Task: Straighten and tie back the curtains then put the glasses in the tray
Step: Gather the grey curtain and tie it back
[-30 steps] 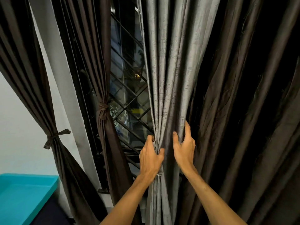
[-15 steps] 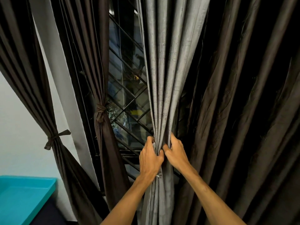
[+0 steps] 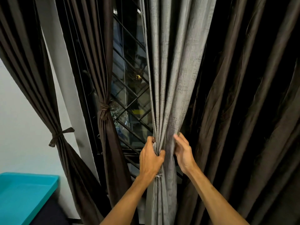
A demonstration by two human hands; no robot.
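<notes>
The grey curtain [image 3: 170, 78], gathered into upright folds, is gripped by the left hand [image 3: 151, 158] and right hand [image 3: 182, 153] (both at one height). Left of them two brown curtains [image 3: 107, 151] hang tied; a teal tray [image 3: 24, 192] lies lower left.

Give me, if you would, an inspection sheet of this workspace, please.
Surface: only a dark edge under the tray.
Job's things: grey curtain bunched, untied; left curtain and middle curtain tied; right curtain loose; no glasses seen.
Clutter: nothing seen.
Hands: left hand grips the grey curtain; right hand touches it, grip blurred.
Cables: nothing seen.
Surroundings: grille behind the curtains; wall at left.
</notes>
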